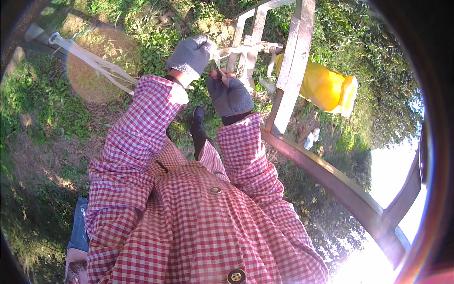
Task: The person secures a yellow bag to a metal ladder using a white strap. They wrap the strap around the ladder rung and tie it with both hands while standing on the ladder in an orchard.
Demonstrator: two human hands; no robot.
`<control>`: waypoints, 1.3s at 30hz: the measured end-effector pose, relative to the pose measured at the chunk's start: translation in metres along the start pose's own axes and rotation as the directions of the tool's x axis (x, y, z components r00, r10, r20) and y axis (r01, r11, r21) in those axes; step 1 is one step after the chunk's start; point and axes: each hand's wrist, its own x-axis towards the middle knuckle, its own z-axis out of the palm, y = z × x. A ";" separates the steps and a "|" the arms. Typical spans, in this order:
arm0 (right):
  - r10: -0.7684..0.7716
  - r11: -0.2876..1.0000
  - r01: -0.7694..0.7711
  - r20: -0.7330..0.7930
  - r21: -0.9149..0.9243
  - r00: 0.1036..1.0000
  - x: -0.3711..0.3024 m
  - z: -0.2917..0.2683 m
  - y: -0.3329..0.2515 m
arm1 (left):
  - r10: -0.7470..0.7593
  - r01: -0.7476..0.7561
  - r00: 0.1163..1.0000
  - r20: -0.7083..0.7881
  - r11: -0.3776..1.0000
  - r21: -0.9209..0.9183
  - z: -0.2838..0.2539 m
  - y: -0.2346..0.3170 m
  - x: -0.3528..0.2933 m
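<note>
Two gloved hands of mine are on the white strap (246, 49), which stretches across the left side of the pale frame (289, 78) toward its slanted rail; whether it is knotted there I cannot tell. My left hand (191, 56), left of the frame, is closed into a fist at the strap's near end, though how much lies inside the palm is hidden. My right hand (230, 97), nearer the frame and just below the strap, has its fingers drawn together in a narrow pinch on a hanging length. I judge it very light and limp, thin enough to twist or fold, and perhaps a little slick against knit fabric, so bare fingertips should feel it best. I'd grip it flat, close to the frame, where it should flop least, and keep the other hold farther left for tension. Right of the frame's rail hangs a bulky yellow bag (321, 85).
</note>
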 end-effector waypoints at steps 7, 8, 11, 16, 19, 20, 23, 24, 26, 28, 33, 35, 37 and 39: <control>-0.229 0.365 0.341 0.272 -0.866 0.935 0.007 0.023 -0.026 | -0.309 0.260 0.951 0.011 0.781 -0.568 -0.007 0.013 -0.013; -0.188 0.423 0.309 0.251 -0.852 0.950 0.009 0.025 -0.026 | -0.150 0.145 0.989 0.015 0.913 -0.382 -0.010 0.008 -0.010; -0.336 0.543 0.514 0.389 -0.665 0.858 0.039 0.013 -0.030 | 0.151 -0.180 0.976 0.155 0.965 0.189 -0.013 0.010 0.000; -0.305 0.855 0.418 0.353 -0.308 0.884 0.029 0.015 -0.018 | 0.206 -0.335 0.942 0.265 0.579 0.744 -0.021 0.054 0.009; -0.304 0.924 0.340 0.205 -0.173 0.930 0.030 0.012 -0.013 | 0.324 -0.268 0.946 0.005 0.774 0.574 -0.016 0.038 0.012; -0.328 0.917 0.352 0.150 -0.185 0.933 0.028 0.013 -0.012 | 0.169 -0.124 0.971 -0.170 0.961 0.247 -0.009 0.033 0.015; -0.291 0.815 0.342 0.180 -0.468 0.940 0.031 0.022 0.001 | -0.545 0.329 0.833 -0.093 0.624 -0.709 -0.008 -0.007 0.041; -0.192 0.812 0.295 0.247 -0.503 0.950 0.039 0.044 0.023 | -0.420 0.062 0.906 -0.062 0.277 -0.959 -0.043 -0.100 0.064; -0.284 0.850 0.316 0.139 -0.421 0.949 0.061 0.013 0.014 | -0.634 0.278 0.764 0.116 0.161 -0.947 0.009 -0.063 0.048; -0.248 0.866 0.295 0.165 -0.404 0.955 0.069 -0.004 0.008 | -0.411 0.397 0.911 0.019 0.864 -0.310 0.011 -0.047 0.037; -0.154 0.923 0.238 0.277 -0.304 0.949 0.066 -0.007 0.008 | -0.856 0.443 0.491 -0.158 0.402 -0.801 -0.024 -0.105 0.037; -0.054 0.956 0.149 0.348 -0.252 0.936 0.072 0.007 0.026 | -0.943 -0.059 0.331 0.029 -0.052 -0.997 -0.074 -0.173 0.050; -0.116 0.932 0.213 0.316 -0.292 0.942 0.069 -0.024 0.006 | -0.926 0.061 0.357 0.120 -0.105 -0.993 -0.034 -0.091 0.036; -0.104 0.836 0.238 0.284 -0.495 0.953 0.060 -0.018 -0.001 | -0.908 0.420 0.414 -0.065 0.254 -0.871 -0.036 -0.074 0.033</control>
